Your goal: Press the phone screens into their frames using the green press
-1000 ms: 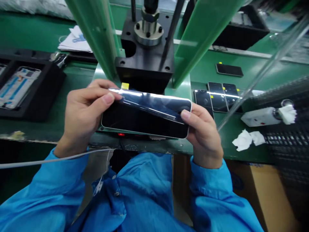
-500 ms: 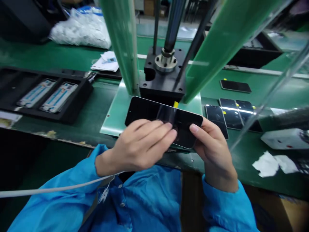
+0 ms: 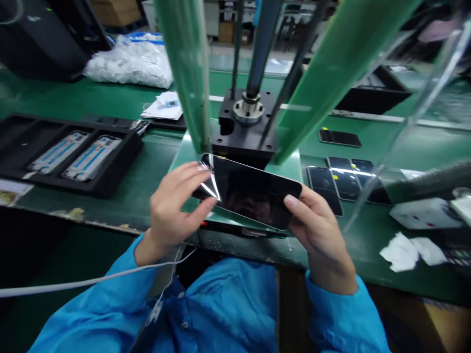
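1. Press block (image 3: 245, 130) at center of counter (image 3: 156, 166), between two uprights (image 3: 187, 73).
2. Phone (image 3: 253, 196) before the block, between left hand (image 3: 176, 201) and right hand (image 3: 320, 225).
3. Tray (image 3: 119, 171) on counter, left; two phone frames (image 3: 91, 158) in adjacent compartments.
4. Papers (image 3: 160, 113) behind tray's right end; bag (image 3: 130, 63) behind papers.
5. Right of block: three grouped phones (image 3: 345, 181), lone phone (image 3: 340, 138) behind them, bin (image 3: 375, 98) farther back.
6. Container (image 3: 425, 214) right of group; tissues (image 3: 400, 252) before container.
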Tool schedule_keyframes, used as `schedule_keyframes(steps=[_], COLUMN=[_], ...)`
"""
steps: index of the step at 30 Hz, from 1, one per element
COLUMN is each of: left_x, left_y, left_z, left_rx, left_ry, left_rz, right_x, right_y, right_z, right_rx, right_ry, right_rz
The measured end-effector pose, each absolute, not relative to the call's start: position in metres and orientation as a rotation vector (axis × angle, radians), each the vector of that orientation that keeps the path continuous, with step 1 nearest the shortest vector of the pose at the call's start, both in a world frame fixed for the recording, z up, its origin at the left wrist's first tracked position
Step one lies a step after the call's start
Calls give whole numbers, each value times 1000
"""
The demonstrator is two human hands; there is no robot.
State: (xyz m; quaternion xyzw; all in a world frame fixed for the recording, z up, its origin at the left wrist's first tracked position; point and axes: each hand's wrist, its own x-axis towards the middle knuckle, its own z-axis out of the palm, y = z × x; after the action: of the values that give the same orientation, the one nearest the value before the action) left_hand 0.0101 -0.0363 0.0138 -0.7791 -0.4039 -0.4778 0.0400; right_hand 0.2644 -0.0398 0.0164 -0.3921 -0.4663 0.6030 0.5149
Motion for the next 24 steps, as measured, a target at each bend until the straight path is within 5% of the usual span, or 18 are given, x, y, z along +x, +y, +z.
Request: schedule_keyframes(steps=[8,24], left_x=[6,4], left_y=[-32,-29], left_z=[-1,-2], left_rx=[-2363,-2347], left_ry=[-1413,-1250], left_rz=[-1705,-1658], right_x=[269,268], right_y=[-36,-32], right_z=[16,19], right_rx=[-878,-862], right_ry=[-1027,-1060], right_rz=[1606,1625])
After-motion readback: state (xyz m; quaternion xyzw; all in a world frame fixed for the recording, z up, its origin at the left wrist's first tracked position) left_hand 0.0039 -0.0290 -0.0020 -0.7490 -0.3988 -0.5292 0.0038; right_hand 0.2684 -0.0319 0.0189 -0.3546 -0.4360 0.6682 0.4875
